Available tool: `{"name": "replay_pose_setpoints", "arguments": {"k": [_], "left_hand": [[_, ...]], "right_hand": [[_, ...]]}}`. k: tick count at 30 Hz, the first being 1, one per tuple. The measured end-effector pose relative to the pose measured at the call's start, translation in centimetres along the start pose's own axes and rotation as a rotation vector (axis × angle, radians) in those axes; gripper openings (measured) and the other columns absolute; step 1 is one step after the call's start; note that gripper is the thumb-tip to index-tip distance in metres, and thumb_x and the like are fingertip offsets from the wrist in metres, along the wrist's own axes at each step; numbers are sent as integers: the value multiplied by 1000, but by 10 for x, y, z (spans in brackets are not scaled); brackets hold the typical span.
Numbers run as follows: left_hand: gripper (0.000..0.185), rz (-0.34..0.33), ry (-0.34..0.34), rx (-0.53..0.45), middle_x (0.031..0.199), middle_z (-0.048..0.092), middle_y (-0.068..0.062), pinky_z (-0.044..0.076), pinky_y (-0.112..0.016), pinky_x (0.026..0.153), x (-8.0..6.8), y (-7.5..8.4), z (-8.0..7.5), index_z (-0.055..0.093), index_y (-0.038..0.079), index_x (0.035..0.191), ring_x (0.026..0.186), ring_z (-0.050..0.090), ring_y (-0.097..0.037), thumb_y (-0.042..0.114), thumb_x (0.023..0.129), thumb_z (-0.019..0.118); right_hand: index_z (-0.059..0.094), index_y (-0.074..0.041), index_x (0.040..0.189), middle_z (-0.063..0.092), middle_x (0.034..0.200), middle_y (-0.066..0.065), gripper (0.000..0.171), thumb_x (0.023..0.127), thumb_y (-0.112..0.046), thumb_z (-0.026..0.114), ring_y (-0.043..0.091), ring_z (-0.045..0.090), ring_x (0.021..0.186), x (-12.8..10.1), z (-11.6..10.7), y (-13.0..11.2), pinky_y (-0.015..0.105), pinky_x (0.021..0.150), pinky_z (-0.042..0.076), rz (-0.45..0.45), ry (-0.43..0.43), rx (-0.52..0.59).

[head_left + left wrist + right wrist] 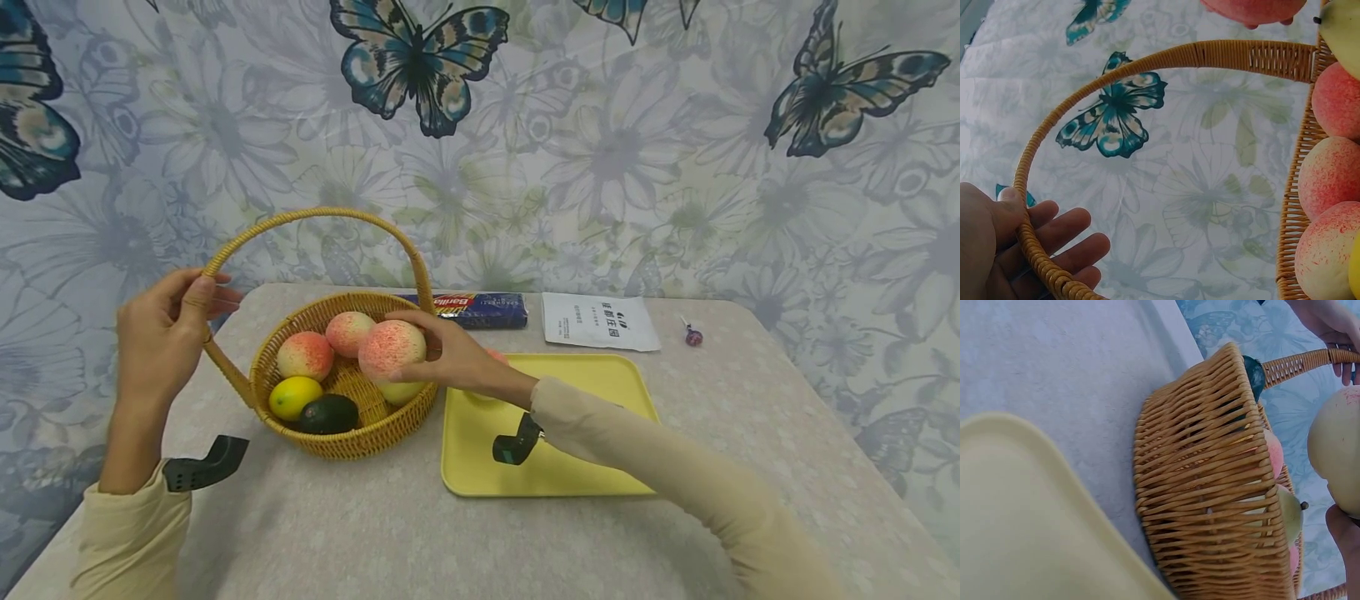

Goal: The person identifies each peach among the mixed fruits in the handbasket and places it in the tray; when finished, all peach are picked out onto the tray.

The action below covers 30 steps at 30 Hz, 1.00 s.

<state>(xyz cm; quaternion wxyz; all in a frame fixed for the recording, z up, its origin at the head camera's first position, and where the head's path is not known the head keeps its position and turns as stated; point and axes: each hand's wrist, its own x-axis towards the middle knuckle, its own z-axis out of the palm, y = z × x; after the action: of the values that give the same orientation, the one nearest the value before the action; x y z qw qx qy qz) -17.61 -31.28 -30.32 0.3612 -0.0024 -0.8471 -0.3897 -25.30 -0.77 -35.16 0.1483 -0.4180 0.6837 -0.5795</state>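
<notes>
My left hand grips the left side of the arched handle of a wicker basket, thumb on one side and fingers on the other. In my right hand is a pink and cream peach, held between thumb and fingers over the right part of the basket. Inside lie more peaches, a lemon, a dark green avocado and a yellow-green pear-like fruit, partly hidden under the held peach in the head view.
A yellow tray lies right of the basket, under my right forearm; a pinkish fruit on it is mostly hidden by the wrist. Along the back are a blue Barilla spaghetti box, a white packet and a wrapped lollipop.
</notes>
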Motion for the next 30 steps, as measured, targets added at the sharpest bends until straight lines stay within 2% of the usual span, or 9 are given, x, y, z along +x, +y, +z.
{"name": "replay_pose_setpoints", "arguments": {"k": [4, 9, 16, 24, 30], "left_hand": [[34, 3, -7, 1, 83, 58, 29, 44, -3, 69, 7, -5, 2, 65, 1, 116, 77, 59, 15, 26, 101, 47], [34, 0, -10, 11, 83, 57, 30, 44, -3, 67, 9, -6, 3, 65, 2, 117, 77, 58, 17, 26, 101, 47], [34, 2, -8, 6, 83, 57, 30, 44, -3, 69, 9, -6, 3, 65, 1, 116, 77, 58, 16, 26, 101, 47], [33, 16, 2, -8, 83, 58, 28, 44, -3, 69, 9, -6, 3, 65, 0, 115, 76, 59, 15, 25, 101, 48], [33, 13, -1, -14, 82, 58, 28, 44, -3, 70, 8, -6, 3, 65, 0, 115, 76, 60, 15, 24, 101, 47]], "right_hand": [[45, -11, 140, 49, 136, 7, 64, 83, 0, 71, 16, 55, 118, -2, -6, 4, 32, 94, 50, -8, 3, 19], [44, -8, 141, 47, 137, 10, 66, 81, 1, 71, 19, 56, 116, -8, -11, 7, 33, 92, 51, 34, 34, 14], [45, -13, 139, 47, 136, 6, 65, 81, -3, 73, 21, 55, 119, -23, -15, 6, 34, 93, 51, 66, 65, 33], [42, -9, 139, 47, 134, 8, 65, 81, -7, 72, 22, 55, 119, -37, -21, 11, 35, 92, 51, 78, 74, 35], [45, -12, 136, 49, 132, 6, 61, 82, -6, 71, 21, 54, 119, -45, -22, 17, 37, 94, 50, 70, 92, 26]]}}
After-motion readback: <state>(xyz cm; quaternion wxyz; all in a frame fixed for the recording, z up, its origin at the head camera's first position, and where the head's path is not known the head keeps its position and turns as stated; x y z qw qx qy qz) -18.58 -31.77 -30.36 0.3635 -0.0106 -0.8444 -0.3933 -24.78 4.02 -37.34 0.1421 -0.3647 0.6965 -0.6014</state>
